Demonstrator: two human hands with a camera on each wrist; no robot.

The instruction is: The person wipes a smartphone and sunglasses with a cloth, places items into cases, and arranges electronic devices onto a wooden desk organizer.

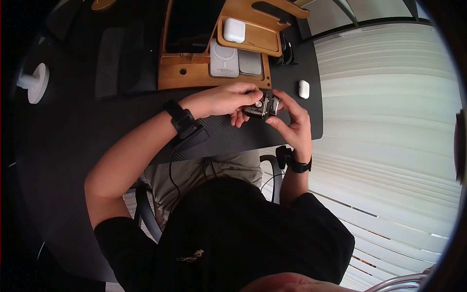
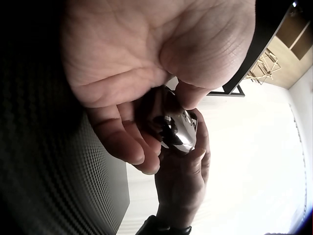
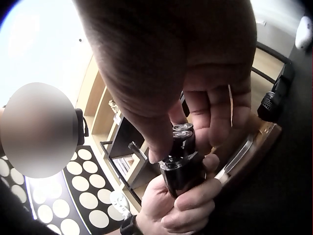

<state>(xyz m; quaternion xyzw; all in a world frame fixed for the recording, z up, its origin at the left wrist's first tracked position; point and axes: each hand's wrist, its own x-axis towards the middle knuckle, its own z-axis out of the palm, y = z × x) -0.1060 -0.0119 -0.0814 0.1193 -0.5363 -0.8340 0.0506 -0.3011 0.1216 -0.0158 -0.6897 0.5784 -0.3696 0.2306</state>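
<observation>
In the head view my left hand (image 1: 226, 100) grips the dark body of a small electric shaver (image 1: 255, 112), its thumb along the top. The right wrist view shows those fingers wrapped round the glossy black shaver body, below its silver rim. My right hand (image 1: 296, 124) pinches the shaver's head (image 3: 183, 134), which carries two round metal cutters and stands tilted up from the body. Thumb and fingers of that hand lie on opposite sides of it. A mirror-like shaver surface (image 2: 180, 132) shows between both hands in the left wrist view. Both hands are above the desk's near edge.
A wooden stand (image 1: 189, 78) behind the hands bears a dark screen (image 1: 194, 27), a white earbud case (image 1: 234, 30) and a white charging pad (image 1: 224, 58). Another white case (image 1: 303, 89) lies right on the black desk (image 1: 131, 117). A camera lens (image 3: 274, 98) stands beyond.
</observation>
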